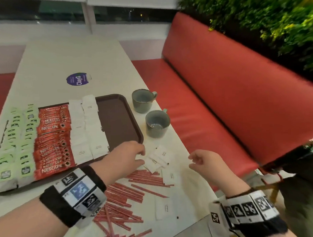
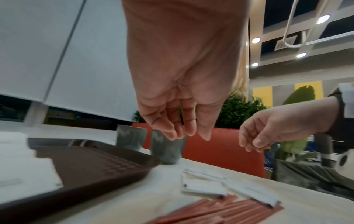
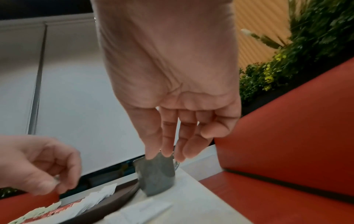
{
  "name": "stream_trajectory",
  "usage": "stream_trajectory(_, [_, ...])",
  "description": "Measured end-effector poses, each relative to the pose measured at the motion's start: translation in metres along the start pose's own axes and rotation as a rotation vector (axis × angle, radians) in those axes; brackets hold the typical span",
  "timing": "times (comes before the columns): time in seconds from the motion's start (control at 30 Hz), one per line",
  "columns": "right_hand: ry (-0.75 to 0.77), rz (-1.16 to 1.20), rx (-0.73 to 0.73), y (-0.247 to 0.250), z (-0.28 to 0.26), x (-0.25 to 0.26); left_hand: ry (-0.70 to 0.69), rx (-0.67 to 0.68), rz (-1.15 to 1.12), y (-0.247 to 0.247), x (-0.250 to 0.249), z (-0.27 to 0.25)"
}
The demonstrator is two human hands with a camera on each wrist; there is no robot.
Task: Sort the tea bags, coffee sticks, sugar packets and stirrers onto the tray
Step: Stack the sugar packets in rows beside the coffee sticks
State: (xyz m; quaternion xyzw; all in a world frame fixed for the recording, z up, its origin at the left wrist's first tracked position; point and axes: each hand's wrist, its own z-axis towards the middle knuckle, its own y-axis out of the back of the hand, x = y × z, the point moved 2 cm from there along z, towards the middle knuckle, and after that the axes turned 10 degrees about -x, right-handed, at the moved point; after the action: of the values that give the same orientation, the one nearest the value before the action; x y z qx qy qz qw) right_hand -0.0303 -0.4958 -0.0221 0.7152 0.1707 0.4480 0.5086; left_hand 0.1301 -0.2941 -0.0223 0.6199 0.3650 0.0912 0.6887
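Observation:
A brown tray (image 1: 116, 119) holds green tea bags (image 1: 25, 133) at its left, then red coffee sticks (image 1: 53, 136), then two columns of white sugar packets (image 1: 88, 127); its right part is bare. Loose sugar packets (image 1: 157, 160) lie on the table off the tray's near right corner, also in the left wrist view (image 2: 203, 188). Red stirrers (image 1: 123, 195) are scattered nearer me. My left hand (image 1: 143, 157) hovers beside the loose packets, its fingers (image 2: 184, 133) relaxed and empty. My right hand (image 1: 190, 161) hangs just right of them with loosely curled, empty fingers (image 3: 168, 153).
Two grey cups (image 1: 142, 101) (image 1: 156, 123) stand right of the tray. More sugar packets (image 1: 164, 208) lie near the table's front right edge. A red bench (image 1: 222, 98) runs along the right, with green plants behind it. A purple sticker (image 1: 78, 79) is farther up the table.

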Motion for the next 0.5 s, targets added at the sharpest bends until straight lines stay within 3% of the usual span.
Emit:
stream_trajectory(0.17, [-0.014,-0.089,0.089,-0.026,-0.025,0.000,-0.010,0.092,0.013,-0.028,-0.026,0.025])
stream_trajectory(0.37, [-0.037,-0.244,0.138,-0.055,-0.012,0.027,0.037,0.116,0.113,-0.056,-0.044,0.056])
stream_trajectory(0.5, [-0.032,-0.218,0.165,-0.060,-0.007,0.027,0.057,0.153,0.176,-0.063,-0.048,0.066])
